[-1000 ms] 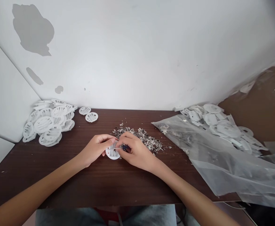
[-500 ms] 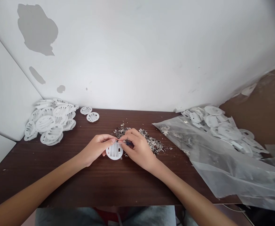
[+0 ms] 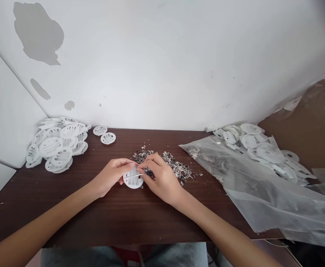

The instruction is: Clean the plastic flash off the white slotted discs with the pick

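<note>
My left hand [image 3: 110,177] is closed on the left rim of a round white plastic disc [image 3: 133,183] with long slots, thumb on top. The disc is tilted toward me above the table. In my right hand [image 3: 162,178] is a thin screwdriver [image 3: 135,175] with a slim metal shaft; its dark blue handle is mostly hidden in my palm. The shaft lies across the disc's face, its tip toward the left side. My right thumb and index finger are at the disc's upper right edge; whether they pinch a small part cannot be made out.
Behind my hands lies a heap of small metal clips [image 3: 176,163]. White discs [image 3: 51,147] are piled at the left, with two discs [image 3: 108,138] apart from them. At the right, a clear plastic bag [image 3: 251,196] lies by more white parts [image 3: 251,142]. A wall rises behind the table.
The screwdriver shaft has swung from level near the disc's top edge to a slant lower across its face. Both hands stay on the disc. The whole view has shifted slightly.
</note>
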Tool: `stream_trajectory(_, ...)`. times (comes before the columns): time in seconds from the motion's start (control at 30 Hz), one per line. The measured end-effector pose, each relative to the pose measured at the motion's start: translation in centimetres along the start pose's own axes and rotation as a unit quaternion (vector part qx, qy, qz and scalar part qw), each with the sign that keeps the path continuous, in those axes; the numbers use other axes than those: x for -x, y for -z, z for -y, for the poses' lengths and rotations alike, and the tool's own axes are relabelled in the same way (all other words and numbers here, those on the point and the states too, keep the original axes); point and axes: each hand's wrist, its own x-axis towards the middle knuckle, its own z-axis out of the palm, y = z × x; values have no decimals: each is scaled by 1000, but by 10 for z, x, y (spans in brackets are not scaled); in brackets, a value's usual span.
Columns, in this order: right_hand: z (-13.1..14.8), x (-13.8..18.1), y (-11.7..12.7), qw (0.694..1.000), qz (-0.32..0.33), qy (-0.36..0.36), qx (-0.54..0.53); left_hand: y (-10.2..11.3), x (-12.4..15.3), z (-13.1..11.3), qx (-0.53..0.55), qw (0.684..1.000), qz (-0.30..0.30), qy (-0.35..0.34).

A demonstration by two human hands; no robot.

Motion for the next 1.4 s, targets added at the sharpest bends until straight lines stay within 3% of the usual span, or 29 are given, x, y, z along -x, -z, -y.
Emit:
stream_trajectory(0.7,2,3,0,998,30,17,53,-2,2,-4,3,1000,-2,11)
stream_trajectory(1.03,2,-2,3,998,6,-18,-59,-1,1,-3,-15,1000,-13,9)
stream_trajectory(1.4,3,-6,3,988,50,-112,-97,-1,2,-3,-37,999,-9,12)
